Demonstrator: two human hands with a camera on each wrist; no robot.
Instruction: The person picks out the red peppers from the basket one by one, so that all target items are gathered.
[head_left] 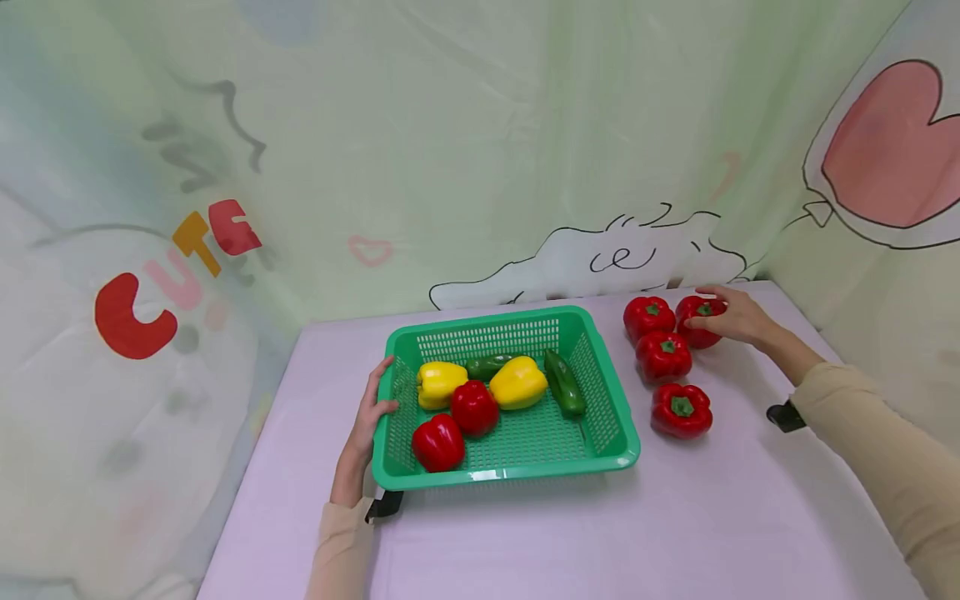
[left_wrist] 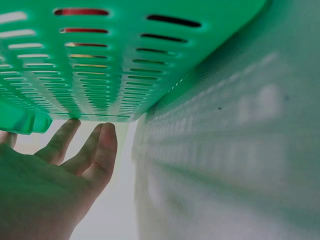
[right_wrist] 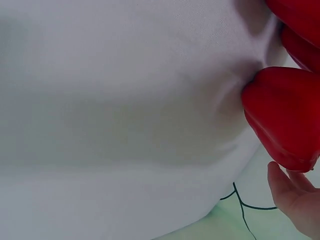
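Observation:
My left hand (head_left: 365,421) holds the left side of a green plastic basket (head_left: 510,475), thumb over the rim; in the left wrist view its fingers (left_wrist: 103,155) reach along the outside of the slotted wall. Inside lie two yellow bell peppers (head_left: 517,383), two red bell peppers (head_left: 475,408) and two long dark-green vegetables (head_left: 564,385). At the back right, my right hand (head_left: 738,317) grips another red bell pepper (head_left: 697,336), thumb on the near side and fingers on the far side. In the right wrist view, fingertips meet the top of that pepper (right_wrist: 285,115).
Three more red bell peppers stand right of the basket: one at the back (head_left: 647,318), one in the middle (head_left: 664,358), one nearer (head_left: 681,412). They rest on a pale lilac table (head_left: 510,542). A printed curtain (head_left: 465,150) hangs behind the table.

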